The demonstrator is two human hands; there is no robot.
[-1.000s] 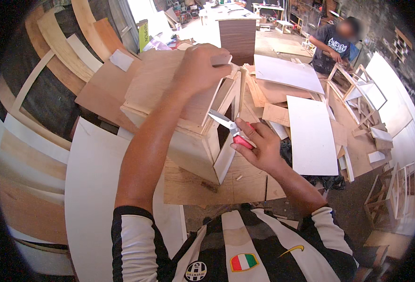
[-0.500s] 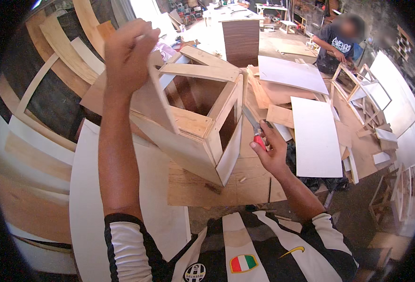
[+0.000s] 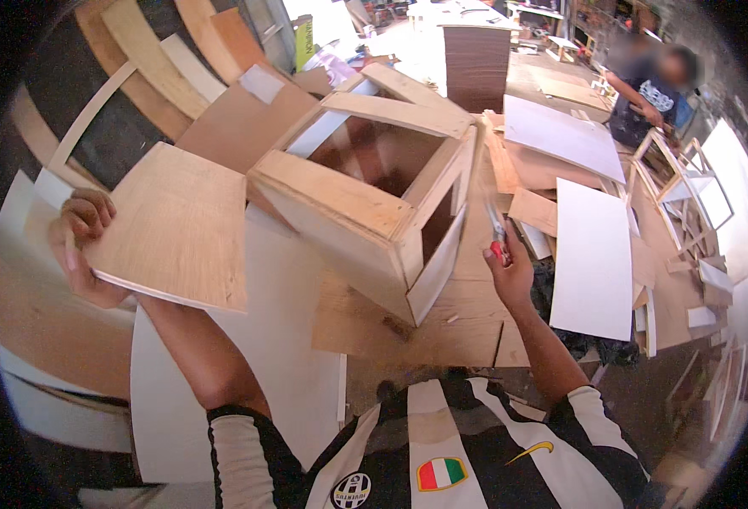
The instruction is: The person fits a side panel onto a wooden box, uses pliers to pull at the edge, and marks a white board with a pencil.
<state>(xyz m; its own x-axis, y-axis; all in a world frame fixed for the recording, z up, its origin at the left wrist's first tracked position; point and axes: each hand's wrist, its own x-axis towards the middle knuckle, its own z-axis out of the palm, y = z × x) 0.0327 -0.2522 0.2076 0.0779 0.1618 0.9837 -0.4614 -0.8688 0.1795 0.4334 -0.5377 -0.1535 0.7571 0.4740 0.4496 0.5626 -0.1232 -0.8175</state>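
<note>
On the left, my left hand (image 3: pixel 86 242) grips the edge of a plywood panel (image 3: pixel 175 225), fingers curled over one side. The panel is tilted, its pale wood face showing and its white edge toward me. My right hand (image 3: pixel 512 273) is closed around a knife (image 3: pixel 499 244) with a red handle and a thin grey blade, slightly blurred, pointing away from me. Between my hands lies a box-shaped wooden cabinet frame (image 3: pixel 340 208) with white outer sides and open sections on top. The knife is to the right of the frame, apart from it.
White boards (image 3: pixel 593 263) and wood offcuts lie on the right. A co-worker (image 3: pixel 650 97) stands at the far right beside a small wooden frame (image 3: pixel 678 182). Long wood strips (image 3: pixel 149 64) lean at the far left. A brown-sided table (image 3: pixel 476 68) stands farther back.
My left hand has swung left and down, bringing the panel from upright against the cabinet frame to a tilted position clear of it. My right hand still holds the knife. The view has shifted slightly.
</note>
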